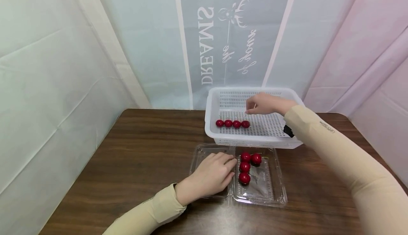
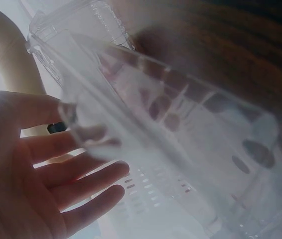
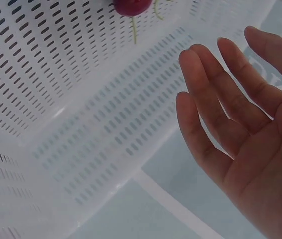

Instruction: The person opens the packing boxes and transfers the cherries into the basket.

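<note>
Relaxed and slightly bent, the fingers of my right hand (image 1: 267,103) hover over the white perforated basket (image 1: 255,142); the right wrist view shows the palm (image 3: 250,144) holding nothing. Several red cherries (image 1: 236,124) stand in a row on the basket floor, left of that hand, and one cherry (image 3: 132,6) shows with its green stem in the right wrist view. My left hand (image 1: 210,174) lies over the lid half of a clear plastic clamshell box (image 1: 277,196), fingers loosely spread near its hinge. More cherries (image 1: 244,167) sit in the box's right half.
The box lies on a brown wooden table (image 1: 143,150), just in front of the basket. Behind the basket hangs a grey curtain (image 1: 236,51) with mirrored lettering, and pale cloth walls (image 1: 57,86) enclose the sides.
</note>
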A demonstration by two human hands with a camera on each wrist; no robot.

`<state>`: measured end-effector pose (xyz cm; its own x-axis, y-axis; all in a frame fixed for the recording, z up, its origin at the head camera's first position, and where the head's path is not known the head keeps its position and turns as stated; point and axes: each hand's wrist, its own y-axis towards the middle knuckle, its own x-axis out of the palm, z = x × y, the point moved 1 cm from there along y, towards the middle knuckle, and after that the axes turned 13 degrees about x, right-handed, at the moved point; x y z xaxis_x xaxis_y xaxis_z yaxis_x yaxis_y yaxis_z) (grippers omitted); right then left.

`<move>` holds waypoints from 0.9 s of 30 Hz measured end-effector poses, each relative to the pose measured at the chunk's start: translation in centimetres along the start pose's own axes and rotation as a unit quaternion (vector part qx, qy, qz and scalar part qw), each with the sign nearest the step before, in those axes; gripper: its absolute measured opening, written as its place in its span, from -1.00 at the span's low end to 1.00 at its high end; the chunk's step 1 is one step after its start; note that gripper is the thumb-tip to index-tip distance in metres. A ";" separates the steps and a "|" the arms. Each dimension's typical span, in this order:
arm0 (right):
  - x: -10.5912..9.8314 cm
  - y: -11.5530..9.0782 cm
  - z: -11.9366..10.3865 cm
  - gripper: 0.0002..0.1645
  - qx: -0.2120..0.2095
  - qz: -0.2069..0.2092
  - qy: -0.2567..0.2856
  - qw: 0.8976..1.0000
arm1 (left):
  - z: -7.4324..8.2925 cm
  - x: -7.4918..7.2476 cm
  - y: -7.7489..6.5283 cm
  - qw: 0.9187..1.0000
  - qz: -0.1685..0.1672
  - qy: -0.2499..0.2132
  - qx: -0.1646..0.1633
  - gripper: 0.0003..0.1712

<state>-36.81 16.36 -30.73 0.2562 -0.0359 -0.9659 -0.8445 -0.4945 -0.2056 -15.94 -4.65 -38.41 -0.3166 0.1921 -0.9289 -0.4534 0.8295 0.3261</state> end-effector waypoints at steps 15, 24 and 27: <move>-1.1 -4.4 -0.6 -0.90 -0.044 0.043 0.009 0.998 | 0.1 0.1 0.0 1.000 0.002 0.001 -0.001 -0.61; -0.9 -6.6 -0.6 -0.92 -0.075 0.074 0.021 0.994 | 0.1 0.1 0.1 1.000 -0.001 -0.005 -0.004 -0.61; -0.6 -7.4 -0.6 -0.92 -0.088 0.086 0.025 0.992 | 0.1 0.1 0.1 1.000 -0.002 -0.007 -0.004 -0.61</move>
<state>-30.47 19.51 -28.49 0.1420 -0.1732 -0.9746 -0.7835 -0.6214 -0.0037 -15.91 -4.48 -38.51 -0.3030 0.1966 -0.9325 -0.4617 0.8257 0.3241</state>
